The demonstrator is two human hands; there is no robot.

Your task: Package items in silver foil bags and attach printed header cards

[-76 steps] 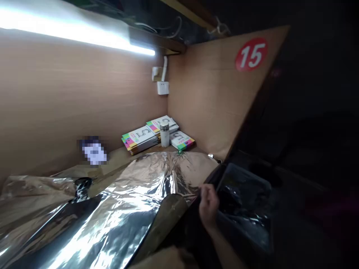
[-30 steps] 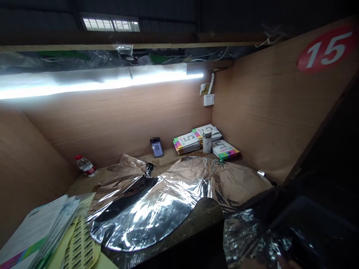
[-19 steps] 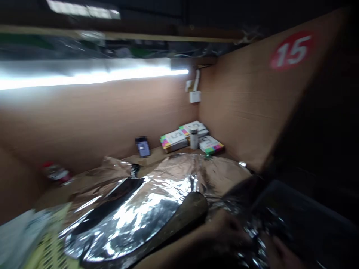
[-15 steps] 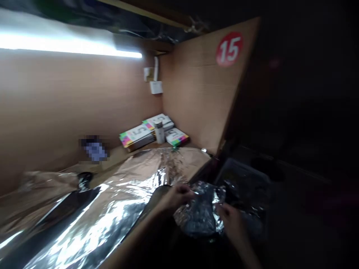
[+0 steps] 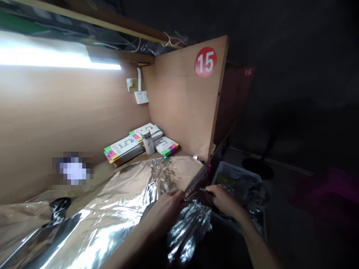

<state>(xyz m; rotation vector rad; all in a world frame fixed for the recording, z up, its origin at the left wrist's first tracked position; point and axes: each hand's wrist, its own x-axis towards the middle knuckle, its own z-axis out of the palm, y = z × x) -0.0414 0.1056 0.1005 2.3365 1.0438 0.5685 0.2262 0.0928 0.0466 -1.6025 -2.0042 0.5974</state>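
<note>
The lamp (image 5: 56, 61) spans the upper left, along the wall (image 5: 56, 108). The panel (image 5: 179, 101) stands right of centre, the socket (image 5: 141, 97) left of it. Below the socket, packs (image 5: 125, 149) lie on the worktop (image 5: 103, 172), the flask (image 5: 148, 145) among them. Before these, the large foil (image 5: 112, 209) spreads across the lower left. At lower centre, the small foil (image 5: 190, 228) hangs below the left hand (image 5: 169, 203) and right hand (image 5: 224, 200); the basket (image 5: 228, 167) is behind the right hand.

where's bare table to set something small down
A narrow tan strip of table shows bare between the pixelated item, left booklet stack and silver sheet. Crowded: the corner, with booklets beside the white flask, and the front, where left hand and right hand hold crumpled silver film.
</note>
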